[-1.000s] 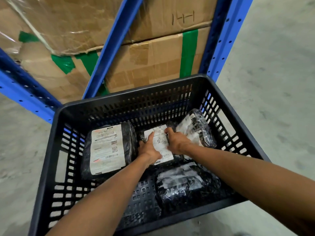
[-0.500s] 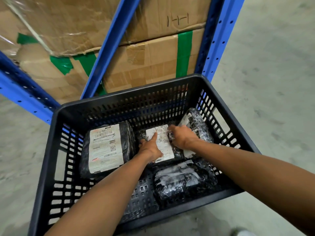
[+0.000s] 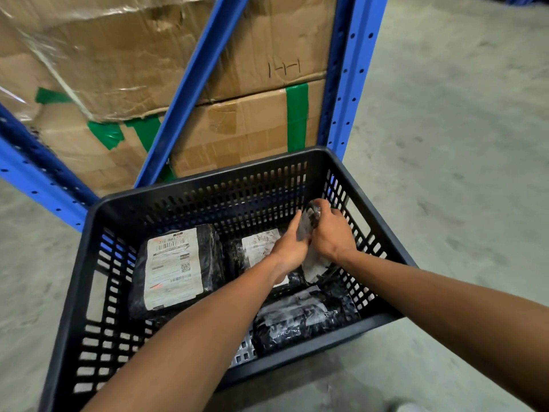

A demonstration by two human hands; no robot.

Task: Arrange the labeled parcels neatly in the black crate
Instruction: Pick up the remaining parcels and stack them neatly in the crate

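Note:
A black slotted crate (image 3: pixel 208 185) stands on the floor with several black plastic parcels inside. A large parcel with a white label (image 3: pixel 173 267) lies flat at the left. A middle parcel (image 3: pixel 257 246) lies beside it, partly under my left wrist. Another parcel (image 3: pixel 300 321) lies near the front wall. At the crate's right side, both hands hold a small parcel (image 3: pixel 312 263) tilted on edge, its white label facing down-left. My left hand (image 3: pixel 289 245) grips its left side and my right hand (image 3: pixel 329 233) wraps its top right.
Blue rack posts (image 3: pixel 349 93) and a slanted brace (image 3: pixel 190 90) rise right behind the crate, with stacked cardboard boxes (image 3: pixel 246 132) taped in green. Grey concrete floor (image 3: pixel 445 144) stretches to the right and left.
Both hands left the middle parcel and moved right. They took hold of the right-hand parcel and lifted it up on edge near the right wall.

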